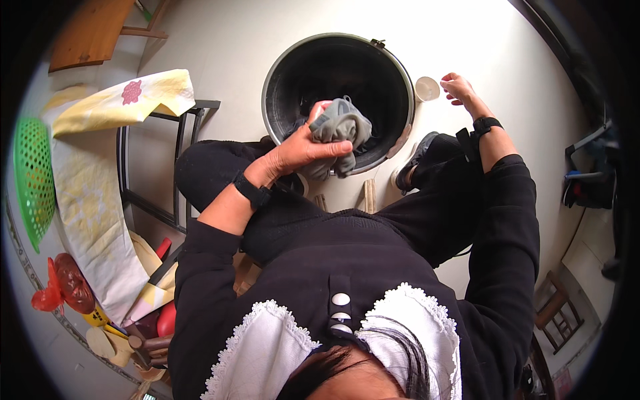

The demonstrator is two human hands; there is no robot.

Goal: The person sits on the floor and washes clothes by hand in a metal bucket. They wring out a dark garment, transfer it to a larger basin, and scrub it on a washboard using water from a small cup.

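A bunched grey cloth (343,130) is gripped in my left hand (298,148), held over the near side of a large dark round tub (272,100). Dark wet-looking fabric lies low inside the tub, hard to make out. To the right of the tub, a small white cup (427,89) stands on the pale floor. My right hand (459,91) is just beside that cup, fingers loosely bent and apart, with nothing visible in them. Whether a fingertip touches the cup's rim cannot be made out.
At left, a dark metal frame (180,143) carries a yellow-and-white cloth (93,193), beside a green perforated basket (33,183). Red plastic bags (70,283) lie lower left. A wooden chair (559,312) is at lower right. My knees flank the tub's near side.
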